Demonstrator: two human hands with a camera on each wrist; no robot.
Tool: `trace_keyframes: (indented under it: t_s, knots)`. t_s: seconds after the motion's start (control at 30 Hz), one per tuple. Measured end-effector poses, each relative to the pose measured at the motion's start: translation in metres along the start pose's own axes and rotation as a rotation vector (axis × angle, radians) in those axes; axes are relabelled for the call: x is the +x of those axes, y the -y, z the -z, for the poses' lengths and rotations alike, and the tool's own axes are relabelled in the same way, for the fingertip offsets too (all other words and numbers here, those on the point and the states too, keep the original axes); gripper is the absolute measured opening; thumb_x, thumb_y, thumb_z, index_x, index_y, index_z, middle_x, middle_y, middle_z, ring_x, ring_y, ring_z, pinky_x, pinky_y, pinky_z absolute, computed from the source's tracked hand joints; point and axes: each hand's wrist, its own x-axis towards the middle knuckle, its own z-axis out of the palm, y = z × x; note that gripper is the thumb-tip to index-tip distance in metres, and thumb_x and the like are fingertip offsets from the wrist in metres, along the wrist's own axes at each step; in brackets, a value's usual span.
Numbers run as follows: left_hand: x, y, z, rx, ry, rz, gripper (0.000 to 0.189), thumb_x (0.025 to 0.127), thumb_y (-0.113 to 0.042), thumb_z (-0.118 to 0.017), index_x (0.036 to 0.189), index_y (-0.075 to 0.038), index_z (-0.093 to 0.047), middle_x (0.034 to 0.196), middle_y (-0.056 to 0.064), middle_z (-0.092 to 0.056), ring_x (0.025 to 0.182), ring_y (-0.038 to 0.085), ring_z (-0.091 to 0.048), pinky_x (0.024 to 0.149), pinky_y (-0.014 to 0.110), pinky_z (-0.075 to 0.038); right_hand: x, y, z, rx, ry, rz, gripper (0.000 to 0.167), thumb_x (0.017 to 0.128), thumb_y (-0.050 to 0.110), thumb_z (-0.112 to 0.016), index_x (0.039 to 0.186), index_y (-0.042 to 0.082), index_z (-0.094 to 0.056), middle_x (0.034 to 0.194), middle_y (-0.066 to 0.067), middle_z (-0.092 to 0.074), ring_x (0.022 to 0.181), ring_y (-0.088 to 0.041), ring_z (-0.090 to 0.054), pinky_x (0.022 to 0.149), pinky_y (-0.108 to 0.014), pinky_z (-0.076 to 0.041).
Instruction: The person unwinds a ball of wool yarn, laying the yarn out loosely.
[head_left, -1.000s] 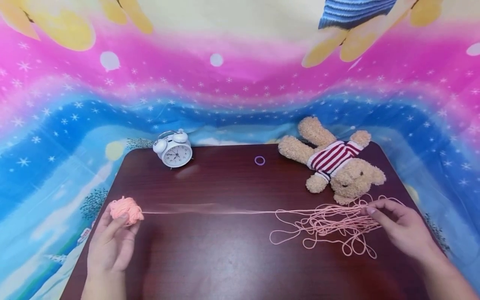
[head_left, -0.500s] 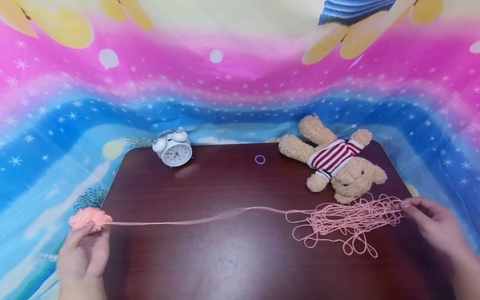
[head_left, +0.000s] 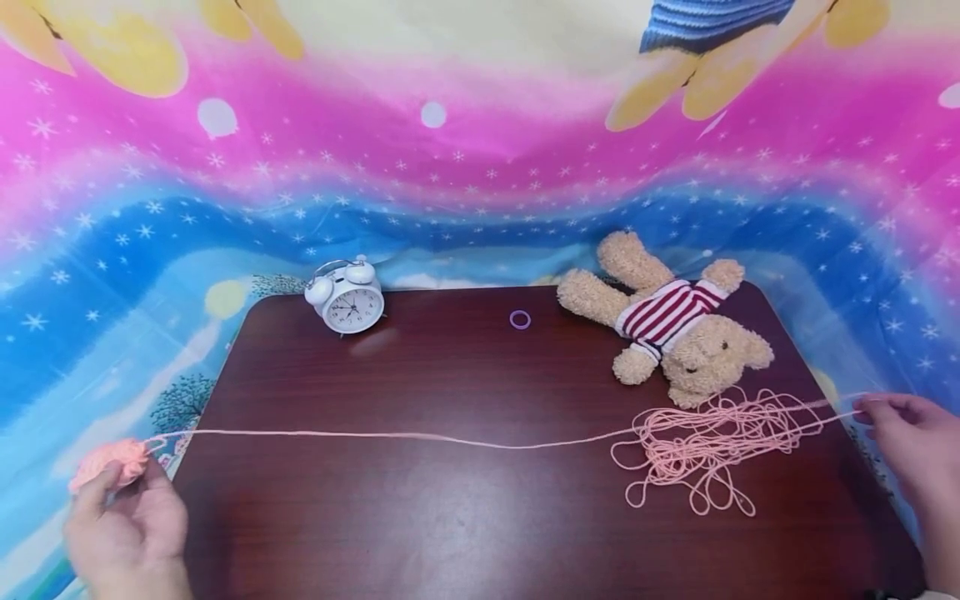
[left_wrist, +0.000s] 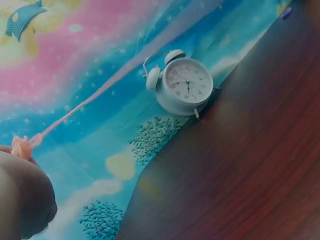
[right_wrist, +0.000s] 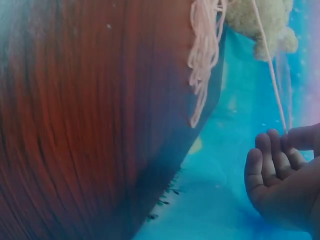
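Note:
A ball of peach-pink yarn (head_left: 112,463) is in my left hand (head_left: 127,533), gripped between thumb and fingers beyond the table's left edge. One strand (head_left: 420,436) runs from it across the table to a loose tangle of the same yarn (head_left: 697,442) on the right side. My right hand (head_left: 911,442), past the table's right edge, pinches yarn drawn out from that tangle between thumb and forefinger. In the right wrist view the pinched strand (right_wrist: 272,75) leads up from the fingertips, with the other fingers curled below. The left wrist view shows only part of the yarn ball (left_wrist: 22,147) behind the hand.
A white twin-bell alarm clock (head_left: 348,302) stands at the table's back left. A purple ring (head_left: 520,320) lies near the back middle. A teddy bear (head_left: 667,321) in a striped top lies at the back right, its head beside the tangle. A printed cloth (head_left: 465,183) hangs behind the table (head_left: 450,517).
My left hand has moved left and down with the yarn ball. My right hand has moved right, drawing yarn out past the edge. The strand between ball and tangle has grown longer.

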Motion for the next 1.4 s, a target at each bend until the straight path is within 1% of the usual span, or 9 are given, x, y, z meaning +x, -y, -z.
trace_keyframes:
  t_s: [0.1,0.2,0.33,0.43,0.6,0.73,0.93,1.2,1.4]
  knots:
    - [-0.01,0.019,0.003,0.105,0.224,0.052,0.024,0.099,0.018,-0.029,0.087,0.018,-0.05,0.083,0.032,-0.057,0.069,0.044,-0.058,0.068,0.048,-0.058,0.0,0.003,-0.004,-0.257,0.071,0.011,0.024,0.105,0.026,-0.057,0.104,0.008,-0.072,0.083,0.014,-0.072,0.08,-0.005,-0.062,0.064,-0.018,-0.043]
    - [-0.022,0.038,0.002,0.348,0.379,0.123,0.032,0.106,0.011,-0.027,0.098,0.019,-0.057,0.095,0.03,-0.065,0.078,0.036,-0.066,0.073,0.04,-0.06,-0.005,0.014,-0.013,-0.461,0.112,0.119,0.039,0.1,0.025,-0.061,0.127,-0.003,-0.066,0.106,-0.02,-0.074,0.093,-0.031,-0.062,0.069,-0.03,-0.038]
    - [-0.034,0.062,-0.001,0.615,0.452,0.155,0.029,0.107,0.01,-0.034,0.107,0.012,-0.064,0.102,0.02,-0.068,0.086,0.026,-0.068,0.072,0.03,-0.057,-0.021,0.043,-0.038,-0.484,0.112,0.265,0.047,0.094,0.011,-0.056,0.139,-0.001,-0.058,0.108,-0.035,-0.064,0.061,-0.03,-0.054,0.054,-0.036,-0.036]
    - [-0.045,0.082,-0.002,0.698,0.447,0.17,0.024,0.103,0.015,-0.04,0.113,0.011,-0.061,0.106,0.02,-0.07,0.089,0.024,-0.07,0.075,0.028,-0.058,-0.037,0.074,-0.064,-0.432,0.124,0.363,0.048,0.095,0.01,-0.059,0.143,0.003,-0.057,0.116,-0.032,-0.063,0.049,-0.018,-0.041,0.05,-0.034,-0.035]
    - [-0.07,0.12,-0.003,0.89,0.427,0.252,0.036,0.098,0.019,-0.049,0.129,0.002,-0.046,0.117,0.016,-0.069,0.097,0.022,-0.072,0.085,0.028,-0.06,-0.066,0.123,-0.111,-0.3,0.22,0.47,0.044,0.1,0.017,-0.066,0.142,0.009,-0.06,0.133,-0.028,-0.063,0.062,-0.025,-0.063,0.049,-0.033,-0.049]
    - [-0.087,0.148,0.0,1.071,0.521,0.379,0.048,0.097,0.018,-0.053,0.139,-0.002,-0.045,0.121,0.011,-0.069,0.1,0.017,-0.072,0.088,0.027,-0.059,-0.089,0.151,-0.155,-0.168,0.33,0.544,0.04,0.098,0.015,-0.071,0.137,0.011,-0.064,0.123,-0.015,-0.071,0.089,-0.028,-0.07,0.071,-0.043,-0.059]
    - [-0.111,0.18,0.005,1.148,0.66,0.58,0.045,0.094,0.013,-0.062,0.134,-0.004,-0.051,0.121,0.007,-0.068,0.104,0.016,-0.07,0.091,0.029,-0.059,-0.121,0.182,-0.213,-0.008,0.5,0.684,0.04,0.091,0.012,-0.079,0.13,0.013,-0.068,0.123,-0.004,-0.072,0.106,-0.024,-0.07,0.093,-0.047,-0.058]
    - [-0.127,0.199,0.007,1.171,0.749,0.697,0.041,0.09,0.011,-0.07,0.122,-0.009,-0.052,0.125,0.009,-0.069,0.102,0.014,-0.07,0.089,0.028,-0.059,-0.161,0.214,-0.258,0.219,0.767,0.723,0.044,0.092,0.013,-0.078,0.134,0.009,-0.065,0.121,-0.001,-0.074,0.103,-0.015,-0.071,0.093,-0.044,-0.059]
    - [-0.129,0.2,0.006,1.197,0.777,0.717,0.044,0.088,0.011,-0.072,0.124,-0.006,-0.052,0.122,0.009,-0.07,0.102,0.015,-0.07,0.089,0.029,-0.06,-0.17,0.22,-0.265,0.259,0.768,0.709,0.025,0.094,0.011,-0.075,0.118,0.011,-0.074,0.095,0.007,-0.076,0.088,-0.007,-0.07,0.088,-0.035,-0.06]
